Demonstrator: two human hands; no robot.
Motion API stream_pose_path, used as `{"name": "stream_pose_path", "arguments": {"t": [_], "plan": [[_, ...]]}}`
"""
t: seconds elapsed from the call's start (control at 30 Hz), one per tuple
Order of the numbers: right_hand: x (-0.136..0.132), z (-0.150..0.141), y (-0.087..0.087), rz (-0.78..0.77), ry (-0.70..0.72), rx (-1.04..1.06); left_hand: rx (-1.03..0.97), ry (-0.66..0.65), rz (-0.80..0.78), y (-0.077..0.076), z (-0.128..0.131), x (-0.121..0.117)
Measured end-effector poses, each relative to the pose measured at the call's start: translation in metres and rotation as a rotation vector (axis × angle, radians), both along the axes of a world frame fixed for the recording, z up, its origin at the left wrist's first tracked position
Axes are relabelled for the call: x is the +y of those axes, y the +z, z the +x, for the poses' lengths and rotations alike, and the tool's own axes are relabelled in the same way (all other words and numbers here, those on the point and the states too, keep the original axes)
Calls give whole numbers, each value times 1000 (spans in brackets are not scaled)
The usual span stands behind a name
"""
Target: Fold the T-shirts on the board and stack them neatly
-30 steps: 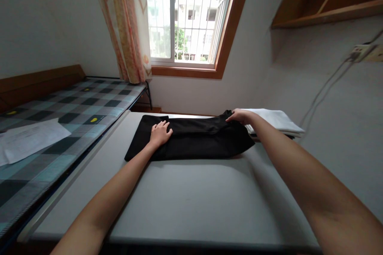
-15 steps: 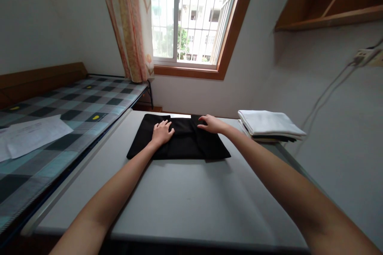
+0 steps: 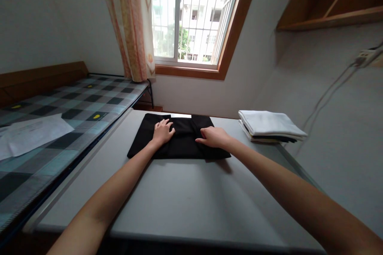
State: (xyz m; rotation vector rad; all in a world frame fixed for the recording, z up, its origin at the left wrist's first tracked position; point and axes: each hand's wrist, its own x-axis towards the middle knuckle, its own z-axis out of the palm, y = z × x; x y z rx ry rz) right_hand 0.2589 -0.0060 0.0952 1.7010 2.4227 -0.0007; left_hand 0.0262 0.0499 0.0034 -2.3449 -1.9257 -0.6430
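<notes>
A black folded garment point(image 3: 184, 143) lies flat across the far half of the white table, its left and right parts folded in towards the middle. What kind of garment it is, I cannot tell. My left hand point(image 3: 163, 132) rests on its left fold with the fingers spread. Over the right fold is my right hand point(image 3: 216, 137), its fingers bent and the thumb pointing left, apart from the fingertips. Nothing shows in its grasp. Whether it touches the cloth is unclear.
A stack of folded cloths point(image 3: 269, 123), white on top, sits at the table's point(image 3: 179, 199) far right corner. On the left stands a bed with a checked mattress point(image 3: 101, 95) and paper sheets point(image 3: 36, 133). A window point(image 3: 194, 20), a curtain point(image 3: 133, 24) and a wall shelf point(image 3: 335, 20) surround the table.
My right hand has moved nearer to me over the garment's right fold, and its fingers have curled more. My left hand and the garment have stayed in place.
</notes>
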Motion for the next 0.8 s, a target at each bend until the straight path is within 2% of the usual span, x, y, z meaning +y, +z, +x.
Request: {"name": "stream_pose_path", "arguments": {"t": [0.07,0.13,0.27,0.33,0.47,0.63,0.73,0.8], "plan": [[4,2,3,-7,-17,10,6,-53,52,8,6,-5],[14,9,4,1,-53,43,3,-186,62,19,18,-15],[50,24,-2,74,-127,146,6,-694,45,31,58,-50],[69,27,-8,108,-155,179,41,-809,83,29,76,-68],[100,23,-23,126,-146,191,174,-856,176,17,93,-89],[124,18,-42,87,-185,151,228,-799,223,10,93,-87],[134,21,-48,68,-196,156,258,-806,220,21,91,-83],[140,23,-47,82,-193,168,284,-816,187,38,85,-80]]}}
